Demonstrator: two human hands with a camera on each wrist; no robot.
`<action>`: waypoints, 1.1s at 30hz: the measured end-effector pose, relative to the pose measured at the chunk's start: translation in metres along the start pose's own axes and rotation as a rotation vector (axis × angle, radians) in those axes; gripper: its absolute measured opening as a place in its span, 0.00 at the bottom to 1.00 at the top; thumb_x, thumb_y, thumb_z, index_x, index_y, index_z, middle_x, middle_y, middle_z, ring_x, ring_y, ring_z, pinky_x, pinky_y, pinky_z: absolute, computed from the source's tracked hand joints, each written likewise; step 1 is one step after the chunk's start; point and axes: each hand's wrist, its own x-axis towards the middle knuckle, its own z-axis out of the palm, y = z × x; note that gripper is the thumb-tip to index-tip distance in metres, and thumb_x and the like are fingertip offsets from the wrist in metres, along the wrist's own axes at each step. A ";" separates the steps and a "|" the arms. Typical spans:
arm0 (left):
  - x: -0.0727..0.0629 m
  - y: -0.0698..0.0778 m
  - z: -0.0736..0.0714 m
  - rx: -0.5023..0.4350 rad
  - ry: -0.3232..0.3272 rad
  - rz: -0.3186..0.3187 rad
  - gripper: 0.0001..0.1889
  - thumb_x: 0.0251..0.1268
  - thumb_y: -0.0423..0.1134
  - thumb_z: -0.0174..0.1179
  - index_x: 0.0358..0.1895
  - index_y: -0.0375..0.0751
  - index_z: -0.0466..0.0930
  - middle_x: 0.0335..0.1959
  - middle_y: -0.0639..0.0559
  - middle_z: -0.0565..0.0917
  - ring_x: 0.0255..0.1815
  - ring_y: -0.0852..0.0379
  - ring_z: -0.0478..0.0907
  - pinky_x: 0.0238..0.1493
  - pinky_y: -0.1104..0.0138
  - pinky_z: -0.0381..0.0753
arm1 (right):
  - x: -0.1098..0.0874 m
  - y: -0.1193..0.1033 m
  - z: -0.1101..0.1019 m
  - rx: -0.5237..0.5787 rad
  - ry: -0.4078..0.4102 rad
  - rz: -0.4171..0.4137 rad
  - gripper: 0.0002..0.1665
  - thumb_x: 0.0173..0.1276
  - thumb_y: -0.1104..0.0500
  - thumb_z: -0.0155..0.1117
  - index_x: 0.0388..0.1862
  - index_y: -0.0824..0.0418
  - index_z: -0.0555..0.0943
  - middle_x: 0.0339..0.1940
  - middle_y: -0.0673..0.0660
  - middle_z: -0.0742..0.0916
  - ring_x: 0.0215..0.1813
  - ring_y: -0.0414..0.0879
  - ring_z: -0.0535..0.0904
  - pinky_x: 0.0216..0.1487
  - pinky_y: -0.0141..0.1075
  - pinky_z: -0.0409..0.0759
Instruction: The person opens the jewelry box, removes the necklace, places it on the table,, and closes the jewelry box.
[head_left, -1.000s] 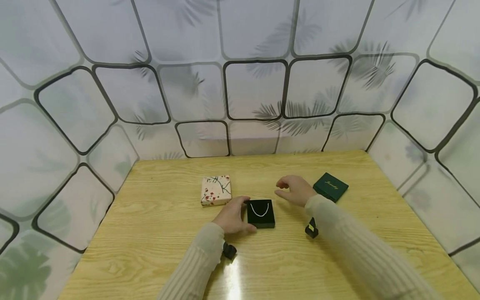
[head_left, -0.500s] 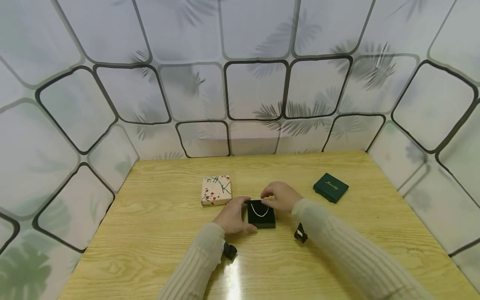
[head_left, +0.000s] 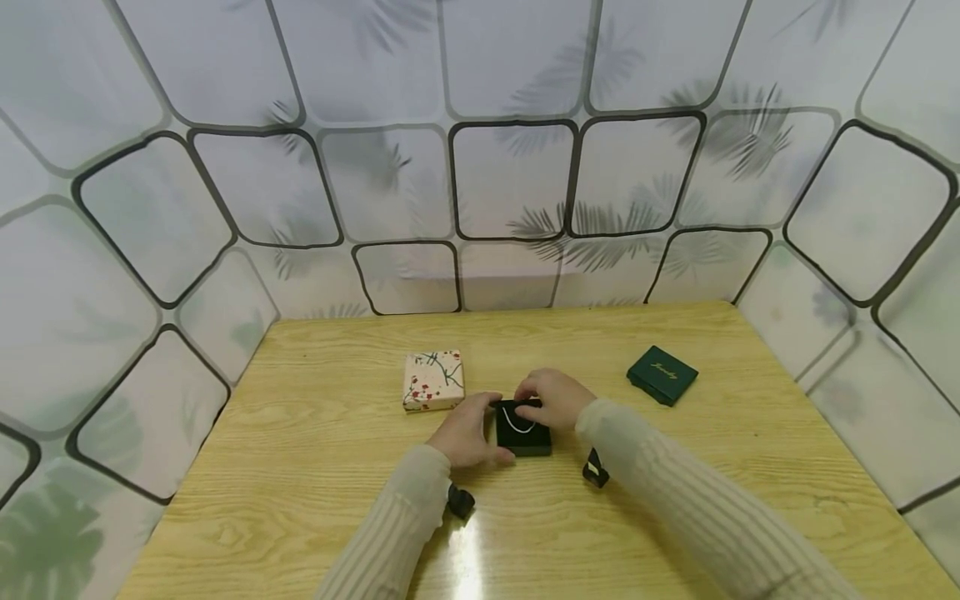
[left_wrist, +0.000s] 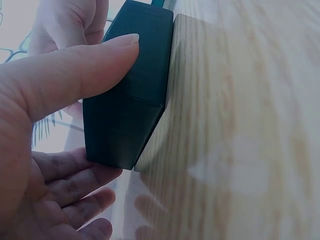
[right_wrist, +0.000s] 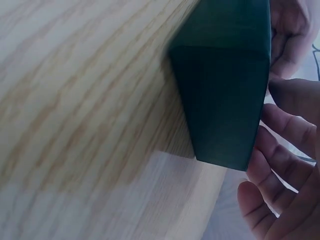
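A small dark jewelry box point(head_left: 523, 446) sits on the table, its black insert facing up. A silver necklace point(head_left: 516, 426) lies in a curve across that insert. My left hand point(head_left: 467, 433) grips the box at its left, with the thumb point(left_wrist: 107, 62) against the near side and fingers toward the far side. My right hand point(head_left: 557, 400) is over the far right part of the box, thumb and fingers bent at the necklace's right end. The box wall point(right_wrist: 220, 100) hides some of its fingertips in the right wrist view, so whether they pinch the chain is unclear.
A green lid point(head_left: 663, 375) with gold lettering lies at the right. To the left and behind stands a cream floral box point(head_left: 433, 381), close to my left hand. The wooden table point(head_left: 315, 483) meets a patterned curtain point(head_left: 510, 183) at its back.
My right hand has come leftward from beside the green lid to the far right part of the box. The left hand, box and lid have stayed put.
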 end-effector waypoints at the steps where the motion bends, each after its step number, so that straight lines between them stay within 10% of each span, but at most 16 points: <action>1: 0.000 0.000 0.000 0.002 -0.001 0.000 0.51 0.41 0.54 0.78 0.70 0.39 0.62 0.67 0.44 0.68 0.68 0.47 0.64 0.67 0.55 0.64 | 0.000 0.000 0.000 0.002 -0.002 0.003 0.09 0.64 0.54 0.68 0.41 0.56 0.85 0.39 0.49 0.84 0.43 0.43 0.79 0.48 0.40 0.79; 33: -0.002 0.004 -0.003 -0.016 -0.006 -0.004 0.51 0.41 0.54 0.78 0.70 0.39 0.62 0.67 0.44 0.68 0.68 0.47 0.64 0.68 0.55 0.63 | -0.006 -0.009 0.002 -0.040 -0.134 -0.006 0.35 0.51 0.48 0.78 0.55 0.58 0.74 0.52 0.52 0.77 0.51 0.45 0.74 0.52 0.40 0.77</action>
